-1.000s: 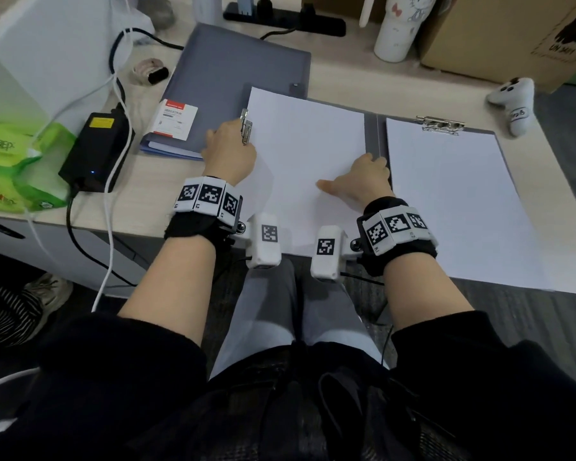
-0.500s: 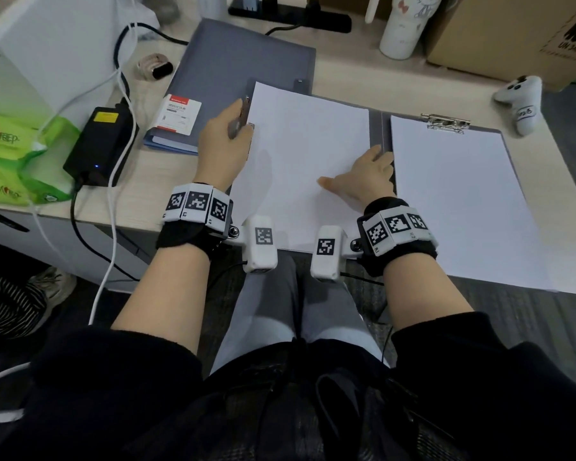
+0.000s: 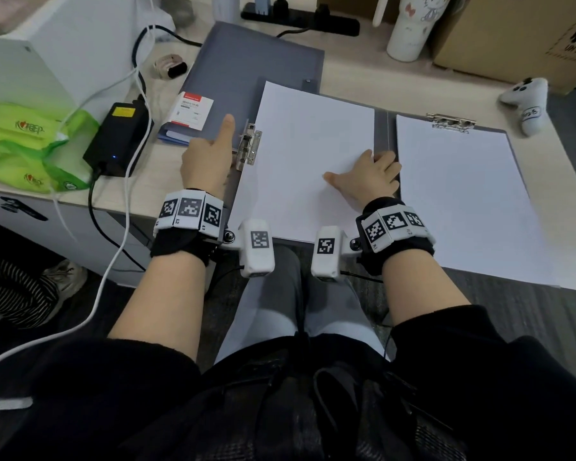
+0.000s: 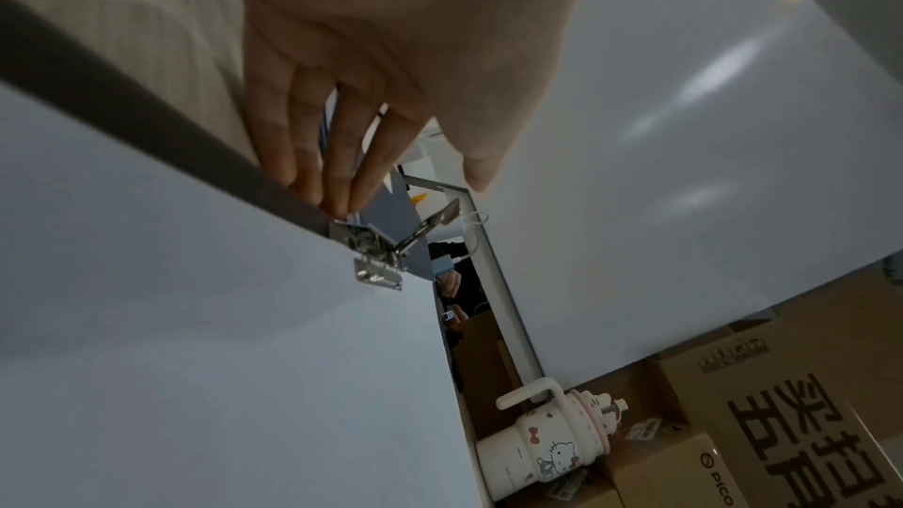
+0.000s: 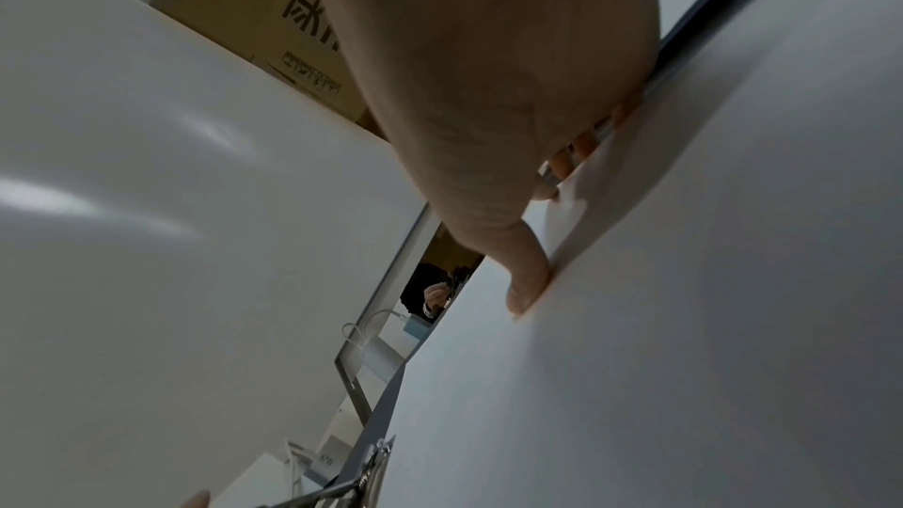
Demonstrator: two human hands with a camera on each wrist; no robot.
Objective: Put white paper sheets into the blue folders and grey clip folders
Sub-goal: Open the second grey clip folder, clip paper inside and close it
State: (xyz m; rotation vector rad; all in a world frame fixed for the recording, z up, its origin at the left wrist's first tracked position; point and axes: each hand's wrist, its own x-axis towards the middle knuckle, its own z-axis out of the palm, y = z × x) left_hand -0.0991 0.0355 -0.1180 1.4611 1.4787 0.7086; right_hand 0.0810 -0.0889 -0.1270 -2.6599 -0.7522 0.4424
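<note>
An open grey clip folder lies on the desk, with one white paper sheet on its left half and another sheet under the top clip on its right half. The left hand rests beside the side clip, fingers straight and touching the folder's edge, thumb raised. The right hand presses flat on the left sheet, fingers spread at its right edge.
</note>
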